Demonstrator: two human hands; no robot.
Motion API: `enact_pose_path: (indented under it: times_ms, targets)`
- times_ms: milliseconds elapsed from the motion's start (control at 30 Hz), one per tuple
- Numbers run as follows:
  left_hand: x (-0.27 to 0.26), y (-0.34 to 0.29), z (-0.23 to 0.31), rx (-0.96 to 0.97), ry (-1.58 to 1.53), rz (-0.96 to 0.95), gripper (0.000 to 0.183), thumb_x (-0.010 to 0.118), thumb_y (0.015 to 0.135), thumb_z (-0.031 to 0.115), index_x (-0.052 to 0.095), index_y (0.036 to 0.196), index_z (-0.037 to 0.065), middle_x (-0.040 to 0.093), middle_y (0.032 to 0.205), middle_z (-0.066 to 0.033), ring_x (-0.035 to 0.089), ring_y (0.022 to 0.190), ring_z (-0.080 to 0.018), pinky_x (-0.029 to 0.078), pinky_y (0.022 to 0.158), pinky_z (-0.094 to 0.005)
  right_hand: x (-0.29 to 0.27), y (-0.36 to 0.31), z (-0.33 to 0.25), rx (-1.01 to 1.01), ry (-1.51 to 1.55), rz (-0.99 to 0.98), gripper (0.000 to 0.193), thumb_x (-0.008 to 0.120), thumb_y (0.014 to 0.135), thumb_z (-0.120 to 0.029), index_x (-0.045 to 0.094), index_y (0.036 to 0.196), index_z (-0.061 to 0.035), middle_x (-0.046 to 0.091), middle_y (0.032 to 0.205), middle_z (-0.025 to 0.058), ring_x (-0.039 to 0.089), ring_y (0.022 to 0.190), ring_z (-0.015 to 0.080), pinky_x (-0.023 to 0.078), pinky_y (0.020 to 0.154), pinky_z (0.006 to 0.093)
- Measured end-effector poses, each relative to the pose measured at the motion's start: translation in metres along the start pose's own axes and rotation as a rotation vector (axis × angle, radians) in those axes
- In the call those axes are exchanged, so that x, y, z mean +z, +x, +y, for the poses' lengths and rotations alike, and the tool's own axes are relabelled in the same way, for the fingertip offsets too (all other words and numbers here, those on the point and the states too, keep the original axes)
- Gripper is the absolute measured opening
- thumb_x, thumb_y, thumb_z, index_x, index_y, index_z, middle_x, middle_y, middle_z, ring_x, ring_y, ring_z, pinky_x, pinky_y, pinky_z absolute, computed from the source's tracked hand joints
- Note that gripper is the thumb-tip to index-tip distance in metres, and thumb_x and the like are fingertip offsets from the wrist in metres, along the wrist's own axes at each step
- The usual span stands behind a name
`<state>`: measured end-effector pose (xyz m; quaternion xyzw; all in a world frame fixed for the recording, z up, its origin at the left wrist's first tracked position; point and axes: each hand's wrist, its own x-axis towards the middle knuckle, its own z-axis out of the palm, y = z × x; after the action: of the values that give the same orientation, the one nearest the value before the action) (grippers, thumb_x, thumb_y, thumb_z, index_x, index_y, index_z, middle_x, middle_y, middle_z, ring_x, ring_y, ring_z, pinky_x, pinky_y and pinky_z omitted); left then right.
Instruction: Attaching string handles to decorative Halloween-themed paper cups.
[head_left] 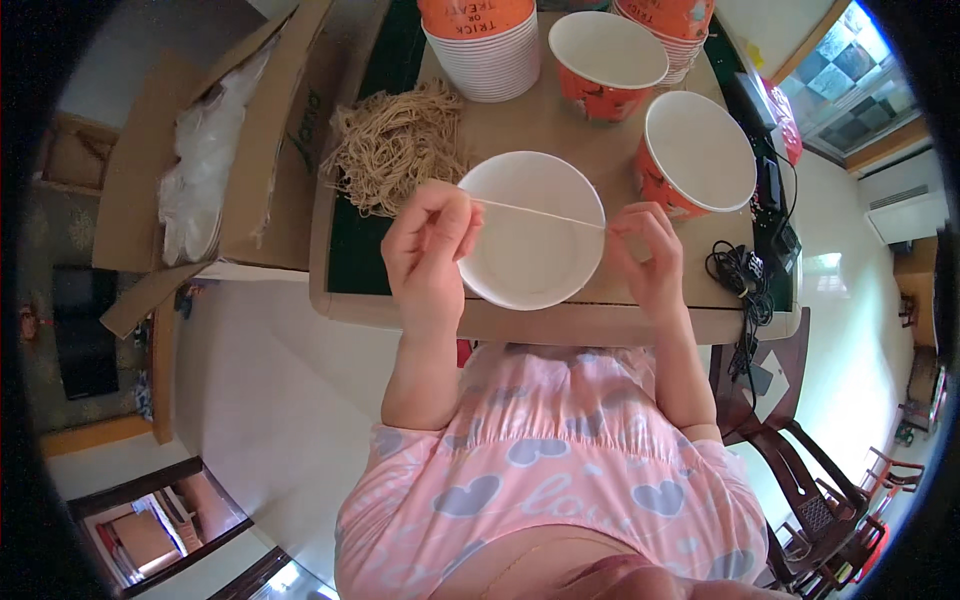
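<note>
A pale string (540, 213) is stretched taut between my two hands, above the open mouth of a white paper bucket (530, 285). My left hand (430, 235) pinches one end between thumb and fingers, at the bucket's left rim. At the right rim, my right hand (648, 250) has its fingers closed on the other end. The bucket stands upright near the table's front edge, its white inside showing. Beyond my left hand lies a tangled heap of beige strings (395, 145). Two orange buckets with white insides, one nearer (700, 150) and one farther (608, 60), stand upright to the right.
Nested orange-and-white buckets (485, 55) stand upside down at the table's back, with another stack (680, 30) to their right. An open cardboard box (285, 150) holding clear plastic bags (210, 150) adjoins the left side. A coiled black cable (742, 272) hangs over the right front edge.
</note>
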<state>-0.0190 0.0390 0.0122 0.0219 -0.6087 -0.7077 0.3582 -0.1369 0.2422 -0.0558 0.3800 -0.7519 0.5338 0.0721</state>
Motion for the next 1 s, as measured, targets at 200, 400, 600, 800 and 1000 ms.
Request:
enact_pose_path:
  times_ms: [200, 400, 600, 800, 1000]
  targets:
    - [0.014, 0.004, 0.002, -0.122, 0.108, -0.092, 0.009, 0.056, 0.095, 0.009, 0.061, 0.093, 0.001, 0.061, 0.082, -0.0025, 0.044, 0.062, -0.0035, 0.035, 0.056, -0.0175, 0.0, 0.019, -0.016, 0.072, 0.11, -0.026, 0.031, 0.067, 0.076, 0.005, 0.06, 0.105, 0.0008, 0.062, 0.1, 0.0083, 0.059, 0.097, 0.0197, 0.046, 0.086, 0.0321]
    - [0.003, 0.014, 0.005, -0.009, 0.523, -0.15, 0.007, 0.06, 0.091, 0.005, 0.065, 0.09, 0.0, 0.061, 0.084, -0.0017, 0.051, 0.069, -0.0059, 0.042, 0.061, -0.0196, 0.012, 0.043, -0.044, 0.171, 0.27, -0.243, 0.019, 0.064, 0.086, -0.002, 0.063, 0.105, -0.0025, 0.064, 0.093, 0.0076, 0.06, 0.08, 0.0136, 0.048, 0.071, 0.027]
    - [-0.038, 0.032, -0.033, -0.177, 0.731, -0.003, 0.01, 0.064, 0.088, 0.01, 0.065, 0.09, 0.0, 0.063, 0.088, -0.0038, 0.054, 0.064, -0.0088, 0.045, 0.058, -0.023, 0.026, 0.047, -0.014, 0.042, 0.024, 0.091, 0.006, 0.06, 0.088, -0.003, 0.06, 0.091, 0.0016, 0.057, 0.077, 0.0081, 0.057, 0.072, 0.0142, 0.047, 0.065, 0.0265]
    - [-0.066, 0.037, -0.054, -0.607, 0.421, -0.017, 0.012, 0.06, 0.091, 0.011, 0.065, 0.087, 0.0, 0.064, 0.073, -0.0006, 0.055, 0.066, -0.0062, 0.044, 0.059, -0.0219, 0.035, 0.047, 0.012, 0.503, 0.312, -0.087, 0.01, 0.058, 0.09, -0.007, 0.06, 0.092, 0.0031, 0.064, 0.078, 0.0098, 0.059, 0.074, 0.0117, 0.047, 0.066, 0.0281]
    - [-0.079, 0.0, -0.1, -0.73, 0.129, 0.041, 0.028, 0.049, 0.097, 0.022, 0.067, 0.101, 0.001, 0.067, 0.091, -0.0021, 0.06, 0.082, -0.0071, 0.048, 0.073, -0.0247, 0.046, 0.031, 0.059, 0.571, 0.2, -0.468, 0.024, 0.061, 0.087, -0.01, 0.064, 0.11, -0.0004, 0.07, 0.1, 0.0138, 0.063, 0.089, 0.0167, 0.05, 0.08, 0.0341]
